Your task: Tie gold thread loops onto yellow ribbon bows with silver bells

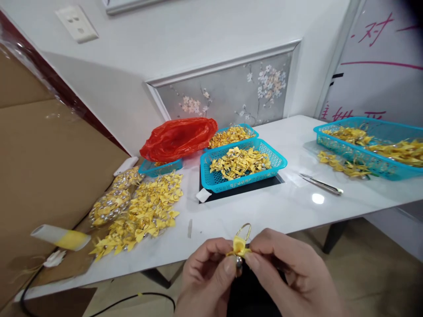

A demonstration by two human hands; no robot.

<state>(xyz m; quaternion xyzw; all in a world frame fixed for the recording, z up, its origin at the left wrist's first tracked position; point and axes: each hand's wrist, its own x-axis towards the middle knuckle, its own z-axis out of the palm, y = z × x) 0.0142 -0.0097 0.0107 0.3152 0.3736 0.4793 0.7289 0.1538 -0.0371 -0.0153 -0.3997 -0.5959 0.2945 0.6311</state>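
Just in front of the table edge, a small yellow ribbon bow (239, 245) hangs between my two hands. A gold cord loop stands up from its top, and a silver bell (239, 262) sits under it. My left hand (209, 275) pinches the bow's left side between thumb and finger. On the opposite side, my right hand (287, 268) pinches the right end of the ribbon the same way. The fingers partly cover the bow's ends. Beyond my hands, a blue basket (211, 187) on the table holds a heap of similar yellow bows (241, 163).
Many bows (145, 211) lie piled on the left of the table (185, 246), beside filled plastic bags (112, 202). A red plastic bag (178, 138) covers a basket behind. Tweezers (322, 184) lie on the right, near another blue basket (380, 165). Cardboard (49, 154) stands at far left.
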